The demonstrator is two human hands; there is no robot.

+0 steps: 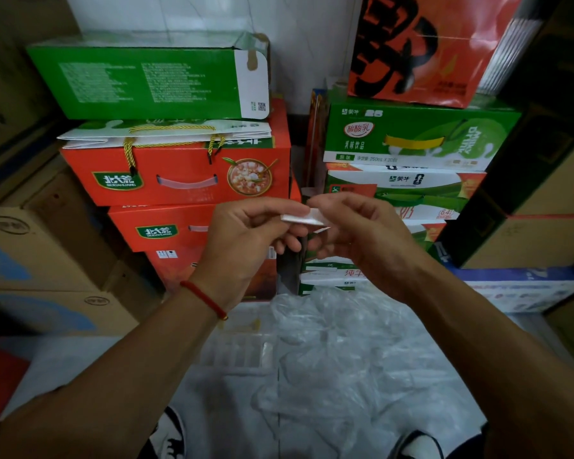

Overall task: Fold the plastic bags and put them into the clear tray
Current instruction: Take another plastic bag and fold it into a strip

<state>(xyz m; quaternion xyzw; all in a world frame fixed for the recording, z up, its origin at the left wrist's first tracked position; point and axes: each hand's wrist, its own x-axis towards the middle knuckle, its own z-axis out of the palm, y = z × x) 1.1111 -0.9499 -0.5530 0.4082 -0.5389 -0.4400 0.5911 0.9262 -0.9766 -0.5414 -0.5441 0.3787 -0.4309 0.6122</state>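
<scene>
folded bag [304,217] pinched btwn both hands

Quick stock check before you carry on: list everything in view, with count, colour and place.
Folded bag: one, white, pinched between both hands.
Loose bags: a pile, clear, floor below the hands.
Tray: one, clear, floor left of the pile.
Gift boxes: several, red, stacked left.
Milk cartons: several, green and white, stacked right.
Cardboard boxes: brown, far left.
Shoes: two, black and white, bottom edge.
Bracelet: red, left wrist.
Left hand, right hand: gripping the folded bag.
</scene>
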